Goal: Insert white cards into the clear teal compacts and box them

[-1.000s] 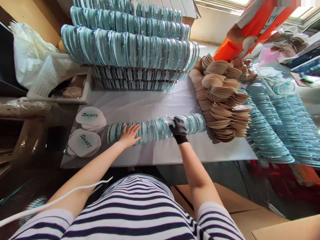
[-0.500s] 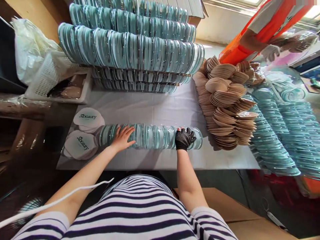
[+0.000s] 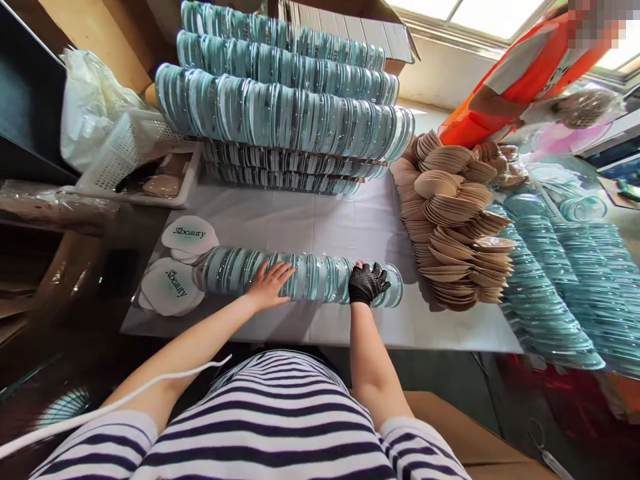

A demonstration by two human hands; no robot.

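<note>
A long row of clear, teal-tinted round plastic pieces, standing on edge and packed face to face, lies across the front of the table. Bare, with fingers spread, my left hand rests on the row left of its middle. My right hand, in a black mesh glove with bare fingertips, lies over the row near its right end, fingers apart. Beyond the row's left end are two small piles of white round cards printed "beauty", a rear pile and a front pile.
Stacked rows of similar pieces rise at the back. Beige oval pads are heaped at right, beside more teal stacks. A white basket sits back left. A person in an orange vest stands at far right.
My left hand has slid rightward along the row, closer to my right hand. My right hand stays near the right end. The camera view has shifted a little.
</note>
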